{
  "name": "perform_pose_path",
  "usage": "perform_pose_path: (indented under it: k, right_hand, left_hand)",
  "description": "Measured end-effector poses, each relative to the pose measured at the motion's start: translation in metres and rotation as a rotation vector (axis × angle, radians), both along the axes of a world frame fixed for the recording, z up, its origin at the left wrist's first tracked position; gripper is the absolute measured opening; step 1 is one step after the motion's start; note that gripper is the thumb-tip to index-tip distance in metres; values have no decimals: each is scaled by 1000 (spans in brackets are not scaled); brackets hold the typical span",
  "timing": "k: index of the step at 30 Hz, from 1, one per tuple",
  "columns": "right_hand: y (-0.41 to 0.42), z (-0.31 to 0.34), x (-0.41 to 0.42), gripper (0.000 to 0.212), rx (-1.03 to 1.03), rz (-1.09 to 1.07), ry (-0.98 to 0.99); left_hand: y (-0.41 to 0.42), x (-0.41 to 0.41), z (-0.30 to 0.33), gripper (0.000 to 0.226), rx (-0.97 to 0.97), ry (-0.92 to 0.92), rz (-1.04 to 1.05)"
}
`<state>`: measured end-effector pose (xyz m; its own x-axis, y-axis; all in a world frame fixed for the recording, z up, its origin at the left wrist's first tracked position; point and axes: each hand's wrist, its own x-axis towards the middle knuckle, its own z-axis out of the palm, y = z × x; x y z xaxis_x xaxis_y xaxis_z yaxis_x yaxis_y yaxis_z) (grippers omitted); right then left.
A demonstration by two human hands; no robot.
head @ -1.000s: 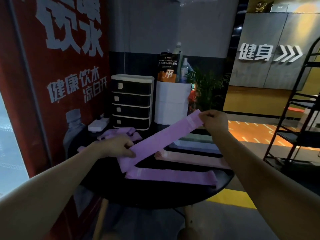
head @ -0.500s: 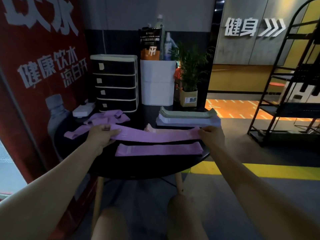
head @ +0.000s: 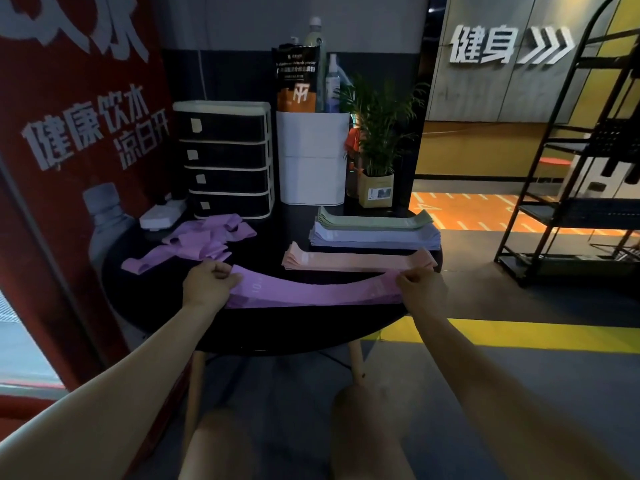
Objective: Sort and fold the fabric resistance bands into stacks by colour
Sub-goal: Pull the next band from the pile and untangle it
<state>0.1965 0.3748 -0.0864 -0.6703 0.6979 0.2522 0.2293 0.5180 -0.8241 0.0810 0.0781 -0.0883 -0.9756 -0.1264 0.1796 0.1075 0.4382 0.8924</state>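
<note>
Head camera looks down on a round black surface (head: 263, 327), where the left hand (head: 207, 284) and right hand (head: 420, 289) each pinch one end of a purple band (head: 311, 292), held flat and lengthwise just over the purple stack at the near edge. To set it well, I would line both ends up with the bands beneath, lower it evenly, and smooth it before letting go. Unsorted purple bands (head: 197, 242) lie tangled behind the left hand; pink (head: 356, 261), lilac-grey (head: 374, 237) and green (head: 374, 221) stacks sit further back.
</note>
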Motion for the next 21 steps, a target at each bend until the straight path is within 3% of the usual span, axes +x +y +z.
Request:
perform_pose_path:
  k: [7, 10, 14, 18, 21]
  right_hand:
    - [-16, 28, -16, 14, 48, 240, 197]
    - [-26, 46, -30, 15, 141, 374, 185]
    - [-43, 79, -45, 11, 205, 564, 241]
    - [-52, 109, -62, 9, 161, 632, 350]
    - [-55, 127, -68, 13, 9, 631, 404]
  left_hand:
    - [21, 6, 28, 23, -230, 181, -108]
    - [49, 9, 53, 35, -146, 222, -353]
    - [82, 12, 87, 53, -128, 136, -648]
    - [91, 3, 119, 17, -151, 163, -675]
    - [88, -5, 143, 24, -112, 231, -612]
